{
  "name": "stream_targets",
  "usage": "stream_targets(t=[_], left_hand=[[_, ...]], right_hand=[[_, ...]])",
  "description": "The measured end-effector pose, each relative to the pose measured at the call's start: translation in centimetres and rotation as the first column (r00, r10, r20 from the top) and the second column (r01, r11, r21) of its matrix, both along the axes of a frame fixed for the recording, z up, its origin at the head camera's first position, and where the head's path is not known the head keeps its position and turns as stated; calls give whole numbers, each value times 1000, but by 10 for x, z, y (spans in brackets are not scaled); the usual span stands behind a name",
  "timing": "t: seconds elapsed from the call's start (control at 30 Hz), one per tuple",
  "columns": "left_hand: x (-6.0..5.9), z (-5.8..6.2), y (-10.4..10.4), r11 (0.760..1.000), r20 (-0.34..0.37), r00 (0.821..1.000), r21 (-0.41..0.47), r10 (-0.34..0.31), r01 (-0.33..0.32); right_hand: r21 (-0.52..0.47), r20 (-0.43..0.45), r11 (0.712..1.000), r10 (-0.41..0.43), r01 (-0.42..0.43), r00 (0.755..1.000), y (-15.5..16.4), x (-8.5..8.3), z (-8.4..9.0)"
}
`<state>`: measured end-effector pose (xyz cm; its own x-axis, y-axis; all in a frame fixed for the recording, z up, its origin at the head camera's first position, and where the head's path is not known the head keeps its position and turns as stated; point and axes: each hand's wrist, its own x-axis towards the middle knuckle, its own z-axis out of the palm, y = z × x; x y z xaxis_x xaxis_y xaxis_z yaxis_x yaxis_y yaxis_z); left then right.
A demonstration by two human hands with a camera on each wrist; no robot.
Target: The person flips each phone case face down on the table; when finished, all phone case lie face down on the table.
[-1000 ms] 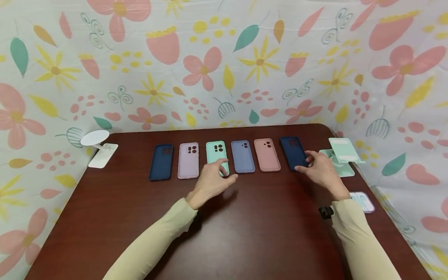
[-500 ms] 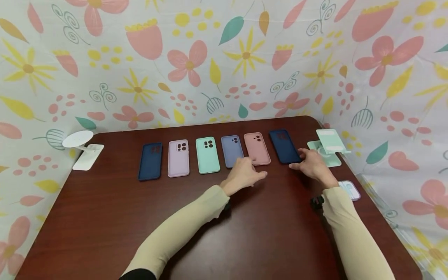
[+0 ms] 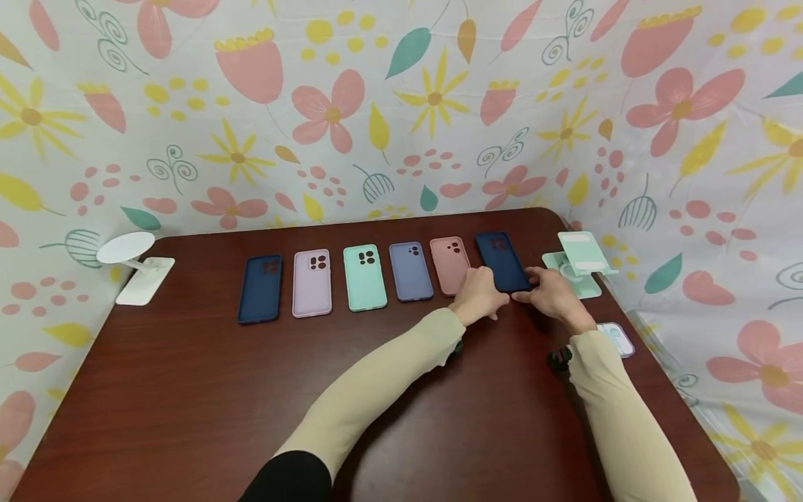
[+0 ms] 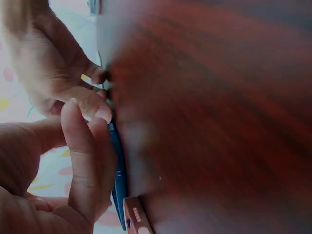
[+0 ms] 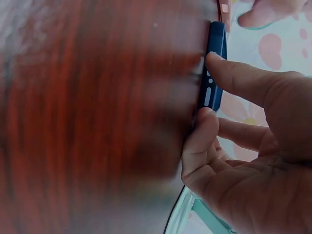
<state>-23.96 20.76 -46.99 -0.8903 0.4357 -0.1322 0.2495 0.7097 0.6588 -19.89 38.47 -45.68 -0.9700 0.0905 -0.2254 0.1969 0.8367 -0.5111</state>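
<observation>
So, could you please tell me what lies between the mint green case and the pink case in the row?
In the head view, one periwinkle-blue phone case lies flat between the mint green case and the pink case.

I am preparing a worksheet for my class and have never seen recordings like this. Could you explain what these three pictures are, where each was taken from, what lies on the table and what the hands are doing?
No machine here: a person works with two bare hands, filmed by three cameras. The wide picture comes from a camera on the head, looking down at a dark wooden table. The two blurry close-ups come from cameras on each wrist.

Six phone cases lie in a row; from the left: navy, lilac, mint, periwinkle, pink, navy. A white stand sits far left, a mint stand far right.

Both hands meet at the right-hand navy case. The right hand pinches its near end in its grip, shown clearly in the right wrist view; the left hand touches its near left edge with its fingertips.
</observation>
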Motion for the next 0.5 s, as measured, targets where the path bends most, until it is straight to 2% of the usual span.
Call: stream_targets(t=[0.17, 0.23, 0.33, 0.5], left_hand=[[-23, -31, 28, 998, -5, 1000, -67, 8, -8], [-26, -31, 31, 999, 38, 999, -43, -3, 5], [-30, -36, 35, 999, 44, 999, -32, 7, -5], [-33, -37, 35, 1000, 34, 999, -9, 14, -13]], right_hand=[[4, 0, 1000, 3, -3, 1000, 1, -2, -3], [5, 7, 1000, 0, 0, 1000, 2, -3, -3], [-2, 15, 1000, -4, 4, 1000, 2, -3, -2], [2, 13, 1000, -4, 4, 1000, 3, -5, -2]])
